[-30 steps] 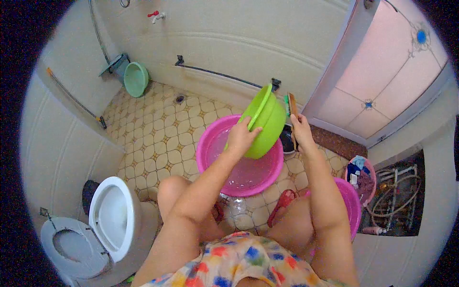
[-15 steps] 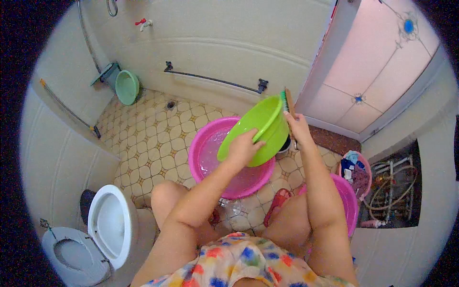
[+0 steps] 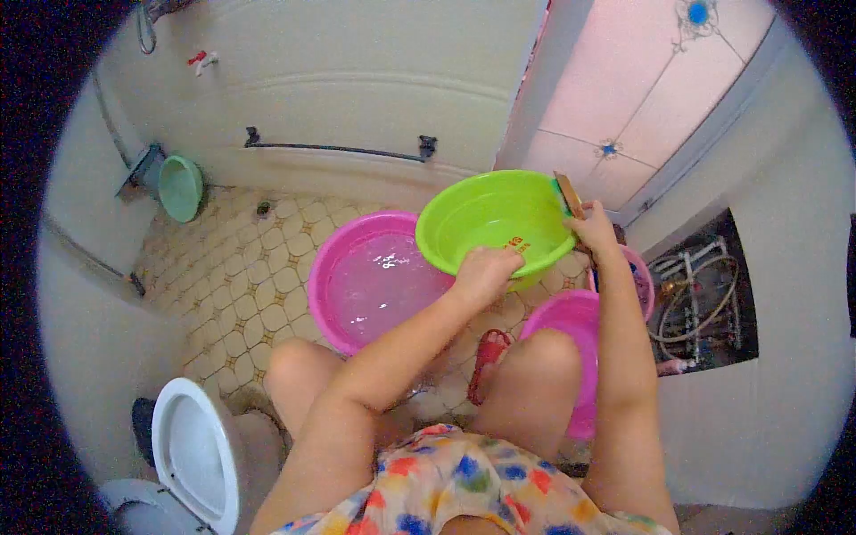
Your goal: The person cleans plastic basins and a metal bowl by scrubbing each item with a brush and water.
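A lime-green basin (image 3: 473, 214) hangs in the air, its inside turned up towards me and red print on its bottom. My left hand (image 3: 489, 272) is closed round its near rim, thumb over the edge. In my right hand (image 3: 596, 227) is a scrub brush (image 3: 568, 194) with a wooden back and green bristles. The bristles meet the basin's right rim. Below and to the left, a large pink basin (image 3: 323, 294) of cloudy water stands on the floor, partly covered by the green one.
Another pink basin (image 3: 539, 318) stands by my right leg, with a pink tub (image 3: 644, 272) of laundry behind it. A toilet (image 3: 192, 446) is at the lower left. A pale green basin (image 3: 181, 189) leans near the far corner. Exposed pipes (image 3: 700, 294) fill a wall opening at right.
The green basin has gone from steeply tilted to nearly level, swinging right, away from over the water. The brush has moved right with it. My view has shifted to the right.
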`<action>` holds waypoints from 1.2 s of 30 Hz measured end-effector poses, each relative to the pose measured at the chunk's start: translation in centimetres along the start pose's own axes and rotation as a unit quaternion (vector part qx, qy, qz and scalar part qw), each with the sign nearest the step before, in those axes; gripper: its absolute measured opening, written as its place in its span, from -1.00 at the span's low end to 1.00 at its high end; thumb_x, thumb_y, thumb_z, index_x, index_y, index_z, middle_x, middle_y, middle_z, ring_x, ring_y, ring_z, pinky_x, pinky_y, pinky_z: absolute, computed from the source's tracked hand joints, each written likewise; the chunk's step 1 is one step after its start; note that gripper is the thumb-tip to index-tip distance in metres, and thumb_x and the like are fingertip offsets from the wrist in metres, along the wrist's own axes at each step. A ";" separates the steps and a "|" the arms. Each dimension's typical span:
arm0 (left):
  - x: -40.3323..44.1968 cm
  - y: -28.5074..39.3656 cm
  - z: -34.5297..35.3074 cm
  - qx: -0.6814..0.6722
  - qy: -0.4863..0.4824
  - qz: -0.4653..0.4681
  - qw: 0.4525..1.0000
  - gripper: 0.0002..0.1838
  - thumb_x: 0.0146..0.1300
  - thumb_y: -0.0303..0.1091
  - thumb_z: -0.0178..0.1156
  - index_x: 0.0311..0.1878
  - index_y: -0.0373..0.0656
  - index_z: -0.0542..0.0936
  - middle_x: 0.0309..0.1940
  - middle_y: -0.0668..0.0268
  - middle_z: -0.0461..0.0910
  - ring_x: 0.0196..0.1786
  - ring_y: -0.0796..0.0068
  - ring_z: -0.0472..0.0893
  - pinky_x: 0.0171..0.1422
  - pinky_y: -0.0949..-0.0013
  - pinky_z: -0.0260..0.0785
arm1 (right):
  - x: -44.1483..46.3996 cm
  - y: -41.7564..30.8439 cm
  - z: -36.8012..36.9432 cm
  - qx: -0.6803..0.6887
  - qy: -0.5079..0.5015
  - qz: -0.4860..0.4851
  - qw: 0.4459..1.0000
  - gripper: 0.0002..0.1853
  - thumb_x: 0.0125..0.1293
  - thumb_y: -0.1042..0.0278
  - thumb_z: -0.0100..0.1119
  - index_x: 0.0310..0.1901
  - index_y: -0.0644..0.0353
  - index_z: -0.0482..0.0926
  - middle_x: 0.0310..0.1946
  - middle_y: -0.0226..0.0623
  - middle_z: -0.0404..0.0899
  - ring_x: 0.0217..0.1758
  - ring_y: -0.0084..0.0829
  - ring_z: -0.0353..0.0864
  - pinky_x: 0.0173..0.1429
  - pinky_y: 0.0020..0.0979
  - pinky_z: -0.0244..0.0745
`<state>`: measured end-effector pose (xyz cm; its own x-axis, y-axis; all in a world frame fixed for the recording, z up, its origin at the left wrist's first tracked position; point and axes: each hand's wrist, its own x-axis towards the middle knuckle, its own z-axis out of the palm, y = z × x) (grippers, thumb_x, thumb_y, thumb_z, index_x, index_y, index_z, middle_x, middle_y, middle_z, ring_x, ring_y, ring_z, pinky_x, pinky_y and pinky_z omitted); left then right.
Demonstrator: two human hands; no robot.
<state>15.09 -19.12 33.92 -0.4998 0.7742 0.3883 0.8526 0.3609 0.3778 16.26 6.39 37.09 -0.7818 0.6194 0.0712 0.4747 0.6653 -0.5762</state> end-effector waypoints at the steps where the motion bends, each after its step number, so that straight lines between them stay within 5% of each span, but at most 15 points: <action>1: 0.4 0.3 0.5 -0.001 0.002 0.018 1.000 -0.78 -0.09 -0.30 0.24 -0.34 -0.07 0.49 -0.38 0.27 0.53 -0.26 0.21 0.55 -0.22 0.15 0.35 | -0.4 0.5 -1.1 0.011 -0.024 0.019 0.999 -0.38 -0.18 0.20 0.32 -0.02 0.27 0.39 -0.23 -0.03 0.57 -0.23 -0.15 0.60 -0.05 -0.24 0.47; 4: 1.3 0.4 2.8 -0.016 0.019 0.061 0.998 -0.76 -0.10 -0.33 0.24 -0.30 -0.06 0.49 -0.37 0.30 0.51 -0.22 0.24 0.54 -0.18 0.19 0.32 | -2.4 -0.5 -4.1 0.018 -0.079 0.066 0.994 -0.42 -0.18 0.35 0.26 -0.02 0.31 0.36 -0.19 -0.02 0.54 -0.08 -0.21 0.55 0.02 -0.22 0.43; 7: 2.1 -0.2 4.8 -0.042 0.034 0.070 0.996 -0.68 -0.11 -0.35 0.24 -0.21 -0.05 0.49 -0.34 0.29 0.50 -0.19 0.24 0.53 -0.15 0.20 0.31 | 2.8 8.4 -0.4 0.045 0.011 0.019 0.999 -0.43 -0.16 0.40 0.24 -0.02 0.31 0.32 -0.19 -0.03 0.51 -0.10 -0.24 0.54 -0.01 -0.24 0.43; 13: 1.7 -3.1 9.0 -0.018 0.036 0.013 0.999 -0.54 -0.10 -0.33 0.26 -0.03 -0.05 0.48 -0.22 0.20 0.48 -0.07 0.17 0.48 -0.01 0.17 0.30 | 2.2 10.0 1.5 0.222 0.142 0.057 0.963 -0.40 -0.10 0.45 0.23 0.01 0.33 0.20 -0.15 -0.02 0.46 -0.13 -0.19 0.49 0.02 -0.29 0.37; 20: -1.5 -8.3 11.3 0.010 -0.091 -0.067 0.994 -0.55 -0.09 -0.31 0.26 -0.03 0.00 0.49 -0.17 0.23 0.46 0.00 0.21 0.45 0.09 0.12 0.23 | 4.4 17.0 10.4 0.245 0.294 0.096 0.919 -0.43 -0.04 0.51 0.17 0.02 0.42 0.14 -0.09 0.04 0.38 -0.03 -0.13 0.43 0.11 -0.29 0.28; 25: -2.8 -10.0 12.5 0.007 -0.125 -0.111 0.986 -0.63 -0.08 -0.33 0.24 -0.10 0.03 0.51 -0.16 0.26 0.47 0.00 0.22 0.46 0.10 0.12 0.21 | 2.7 15.3 13.0 0.336 0.304 0.204 0.868 -0.46 0.02 0.55 0.11 0.02 0.41 0.09 -0.03 0.00 0.31 -0.03 -0.18 0.41 0.14 -0.31 0.25; 26: -2.8 -10.2 12.8 0.007 -0.136 -0.124 0.983 -0.63 -0.08 -0.33 0.24 -0.11 0.03 0.51 -0.16 0.26 0.48 0.00 0.22 0.46 0.10 0.12 0.21 | 2.6 15.2 13.6 0.391 0.294 0.250 0.836 -0.46 0.04 0.56 0.10 0.05 0.32 0.08 -0.07 -0.05 0.33 -0.08 -0.22 0.44 -0.04 -0.33 0.38; 32: -3.5 -10.5 13.3 0.015 -0.171 -0.123 0.977 -0.70 -0.08 -0.30 0.23 -0.19 0.01 0.56 -0.20 0.26 0.51 -0.02 0.24 0.48 0.09 0.10 0.22 | 5.1 24.8 23.5 0.345 0.272 0.215 0.872 -0.40 0.02 0.59 0.11 0.11 0.19 0.08 -0.09 -0.10 0.33 -0.18 -0.28 0.48 -0.31 -0.39 0.50; 36: -3.1 -10.8 13.2 0.039 -0.194 -0.113 0.974 -0.73 -0.09 -0.27 0.24 -0.23 -0.02 0.58 -0.24 0.25 0.53 -0.06 0.25 0.50 0.06 0.10 0.24 | 1.4 18.9 20.7 0.331 0.162 0.315 0.875 -0.35 0.02 0.57 0.07 0.18 0.12 0.07 -0.04 -0.03 0.35 -0.15 -0.17 0.50 -0.24 -0.29 0.53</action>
<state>9.45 -18.60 17.58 -0.5939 0.8029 -0.0509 0.7437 0.5721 0.3460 15.76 11.20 9.42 -0.2421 0.9333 -0.2654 0.3484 -0.1716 -0.9215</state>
